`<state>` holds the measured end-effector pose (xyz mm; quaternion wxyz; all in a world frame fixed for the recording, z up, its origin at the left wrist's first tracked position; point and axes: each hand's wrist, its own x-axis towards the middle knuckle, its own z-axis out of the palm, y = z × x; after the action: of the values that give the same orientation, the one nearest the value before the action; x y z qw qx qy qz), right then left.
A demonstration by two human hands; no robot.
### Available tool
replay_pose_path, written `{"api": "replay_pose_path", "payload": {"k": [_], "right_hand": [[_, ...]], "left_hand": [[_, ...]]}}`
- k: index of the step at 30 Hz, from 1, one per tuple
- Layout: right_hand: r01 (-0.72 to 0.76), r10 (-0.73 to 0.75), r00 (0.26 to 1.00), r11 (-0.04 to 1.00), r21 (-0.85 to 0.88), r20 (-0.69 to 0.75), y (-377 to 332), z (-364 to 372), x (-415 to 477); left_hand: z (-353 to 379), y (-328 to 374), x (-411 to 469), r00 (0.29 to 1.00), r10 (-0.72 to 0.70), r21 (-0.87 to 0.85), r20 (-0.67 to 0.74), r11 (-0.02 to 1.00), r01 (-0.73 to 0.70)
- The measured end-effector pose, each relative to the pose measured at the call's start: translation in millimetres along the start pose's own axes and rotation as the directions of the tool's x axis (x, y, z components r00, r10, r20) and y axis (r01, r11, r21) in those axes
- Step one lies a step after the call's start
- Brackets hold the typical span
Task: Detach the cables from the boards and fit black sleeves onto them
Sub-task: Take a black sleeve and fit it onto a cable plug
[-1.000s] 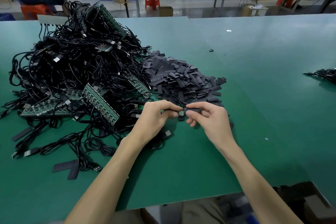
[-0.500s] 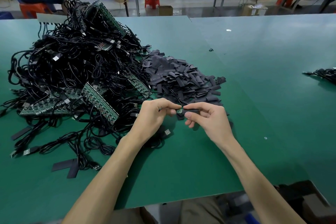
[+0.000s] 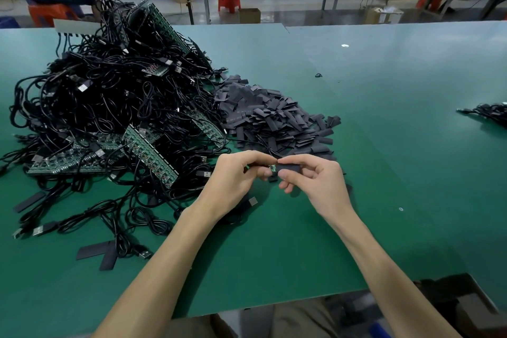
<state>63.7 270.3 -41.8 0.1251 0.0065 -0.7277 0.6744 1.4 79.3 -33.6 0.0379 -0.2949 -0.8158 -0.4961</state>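
Your two hands meet over the table [image 3: 274, 255], in the middle of the frame. Your left hand [image 3: 233, 173] pinches the cable end [image 3: 272, 168], and a small green tip peeks out past your fingers. Your right hand [image 3: 315, 184] pinches one black sleeve [image 3: 289, 167] between thumb and first finger. Its other fingers curl loosely below.

The sleeve lies flat, with its long side running left to right. Its open mouth faces the cable end, so the two line up tip to mouth. They look like they touch, but I cannot tell how far the tip is inside.

I think the next move is a straight push along that line, with the hands coming together. Keep both level, or the tip may catch on the sleeve's edge.

Just behind your hands sits the sleeve pile [image 3: 274, 118]. Further back, in the upper left, is the big cable heap [image 3: 109, 96] with green boards [image 3: 149, 155] stuck in it. A small bunch [image 3: 491, 114] of cables lies at the right edge.
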Motion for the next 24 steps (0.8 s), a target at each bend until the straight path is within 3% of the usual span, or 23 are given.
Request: {"api": "replay_pose_path", "payload": {"k": [6,11,14,24], "right_hand": [[0.008,-0.008,1.0,1.0,0.008,0.029,1.0,-0.2,1.0],[-0.002,0.002,1.0,1.0,0.026,-0.002,1.4,-0.8,1.7],[-0.012,0.013,1.0,0.999,0.041,-0.003,2.4,-1.0,2.4],[-0.008,0.002,0.997,0.996,0.091,0.071,2.3,-3.8,4.1]], "left_hand": [[-3.3,5.1,0.9,0.996,0.049,-0.029,0.069,0.998,-0.048],[-19.3,0.9,6.1,0.963,-0.123,-0.015,0.241,0.991,0.13],[-27.8,-0.9,5.1,0.941,-0.132,-0.154,0.312,0.97,0.188],[-12.9,2.4,3.3,0.97,-0.051,-0.146,0.238,0.985,0.088]]}}
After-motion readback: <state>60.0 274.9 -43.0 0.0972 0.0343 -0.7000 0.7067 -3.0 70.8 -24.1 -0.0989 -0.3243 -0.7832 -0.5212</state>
